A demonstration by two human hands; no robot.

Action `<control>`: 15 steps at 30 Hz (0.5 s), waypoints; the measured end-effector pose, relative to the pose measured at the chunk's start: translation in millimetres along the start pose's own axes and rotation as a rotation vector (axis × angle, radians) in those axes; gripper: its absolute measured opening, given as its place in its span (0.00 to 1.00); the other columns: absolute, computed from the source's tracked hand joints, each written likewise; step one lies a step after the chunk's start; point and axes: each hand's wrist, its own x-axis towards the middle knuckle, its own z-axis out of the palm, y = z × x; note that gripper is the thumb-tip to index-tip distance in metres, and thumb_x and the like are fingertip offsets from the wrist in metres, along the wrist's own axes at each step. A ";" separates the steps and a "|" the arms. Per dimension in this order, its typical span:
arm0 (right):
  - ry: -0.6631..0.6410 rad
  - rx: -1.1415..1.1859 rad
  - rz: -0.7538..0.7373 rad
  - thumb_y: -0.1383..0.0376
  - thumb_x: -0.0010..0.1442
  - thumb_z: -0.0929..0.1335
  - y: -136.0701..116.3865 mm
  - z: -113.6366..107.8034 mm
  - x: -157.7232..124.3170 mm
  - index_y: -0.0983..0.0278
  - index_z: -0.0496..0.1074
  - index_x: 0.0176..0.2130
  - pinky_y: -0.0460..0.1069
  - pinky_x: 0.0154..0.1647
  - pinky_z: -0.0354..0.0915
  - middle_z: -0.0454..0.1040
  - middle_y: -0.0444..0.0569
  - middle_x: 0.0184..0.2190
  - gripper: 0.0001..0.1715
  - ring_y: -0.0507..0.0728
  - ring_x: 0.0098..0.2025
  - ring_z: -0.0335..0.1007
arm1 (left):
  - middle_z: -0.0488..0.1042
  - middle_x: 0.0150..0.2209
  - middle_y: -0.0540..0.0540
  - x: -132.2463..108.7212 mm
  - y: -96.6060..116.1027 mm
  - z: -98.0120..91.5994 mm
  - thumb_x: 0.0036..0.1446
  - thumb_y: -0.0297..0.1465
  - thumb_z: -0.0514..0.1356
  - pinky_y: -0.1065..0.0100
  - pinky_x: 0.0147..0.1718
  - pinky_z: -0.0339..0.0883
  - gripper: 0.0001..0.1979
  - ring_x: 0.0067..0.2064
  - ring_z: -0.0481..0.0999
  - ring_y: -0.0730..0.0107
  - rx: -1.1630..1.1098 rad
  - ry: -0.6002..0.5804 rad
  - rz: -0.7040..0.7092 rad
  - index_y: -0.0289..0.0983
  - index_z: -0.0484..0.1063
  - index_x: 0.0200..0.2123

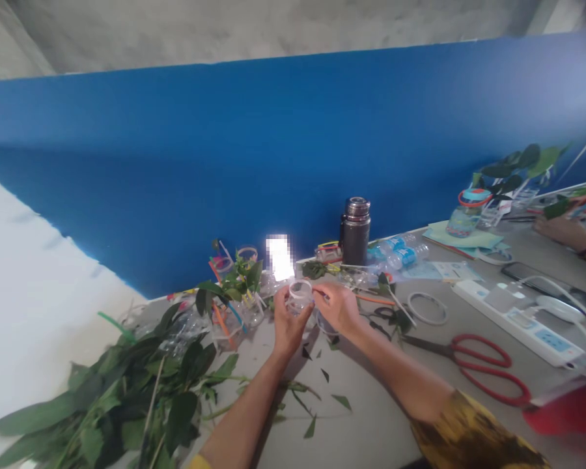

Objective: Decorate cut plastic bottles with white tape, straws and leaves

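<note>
My left hand (289,326) is wrapped round a clear plastic cup (300,291) with a whitish rim, held a little above the table. My right hand (338,305) is closed in a pinch beside the cup's rim on the right; what its fingertips grip is too small to make out. Just below that hand lies a clear ring (328,324), partly hidden. Cut leaf pieces (342,402) are scattered on the grey table (366,430) between my forearms. To the left stand clear cups holding leafy sprigs (247,280) and coloured straws (223,327).
Leafy branches (122,397) cover the left side. Red-handled scissors (483,365), a white power strip (522,326) and a tubing coil (427,308) lie right. A dark thermos (356,234), plastic bottles (403,254) and a bright phone screen (280,257) are along the blue wall. Another person's hand (561,229) is far right.
</note>
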 end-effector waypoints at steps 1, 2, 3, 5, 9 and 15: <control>-0.002 -0.028 -0.004 0.67 0.65 0.69 -0.4 0.3 -0.3 0.57 0.85 0.40 0.47 0.42 0.67 0.87 0.49 0.39 0.12 0.58 0.42 0.82 | 0.76 0.53 0.40 -0.7 0.4 0.1 0.52 0.38 0.72 0.54 0.55 0.71 0.29 0.56 0.77 0.52 0.018 0.010 0.015 0.40 0.70 0.56; -0.004 -0.053 -0.003 0.67 0.65 0.69 -0.6 0.6 -0.5 0.58 0.84 0.39 0.47 0.41 0.66 0.87 0.49 0.38 0.11 0.58 0.41 0.82 | 0.76 0.53 0.40 -1.3 1.3 0.3 0.53 0.37 0.72 0.55 0.55 0.71 0.27 0.55 0.77 0.53 0.034 0.014 0.029 0.40 0.71 0.55; -0.003 -0.075 0.002 0.67 0.65 0.69 -0.8 0.9 -0.7 0.58 0.84 0.38 0.46 0.40 0.65 0.87 0.49 0.38 0.11 0.57 0.40 0.81 | 0.76 0.53 0.41 -1.9 2.6 0.4 0.53 0.36 0.71 0.55 0.55 0.71 0.26 0.55 0.77 0.53 0.047 0.015 0.041 0.41 0.71 0.54; 0.000 -0.110 0.013 0.67 0.65 0.69 -1.2 1.2 -0.7 0.59 0.83 0.36 0.46 0.39 0.63 0.86 0.49 0.36 0.10 0.57 0.39 0.80 | 0.76 0.52 0.42 -2.8 5.5 0.6 0.53 0.35 0.71 0.55 0.56 0.70 0.25 0.54 0.77 0.54 0.056 0.008 0.052 0.41 0.72 0.54; 0.007 -0.129 0.031 0.67 0.64 0.70 -2.8 0.3 -0.2 0.59 0.82 0.33 0.47 0.37 0.62 0.86 0.48 0.35 0.10 0.57 0.38 0.79 | 0.77 0.51 0.42 -3.5 10.7 0.2 0.52 0.35 0.73 0.55 0.56 0.69 0.25 0.54 0.76 0.53 -0.011 -0.005 0.038 0.41 0.73 0.52; 0.017 -0.064 0.098 0.65 0.61 0.71 -2.4 -3.4 1.4 0.56 0.83 0.32 0.47 0.35 0.64 0.86 0.46 0.33 0.09 0.57 0.36 0.79 | 0.79 0.51 0.41 -1.2 14.3 -2.2 0.48 0.34 0.77 0.57 0.53 0.70 0.27 0.53 0.77 0.52 -0.212 -0.096 -0.089 0.41 0.76 0.51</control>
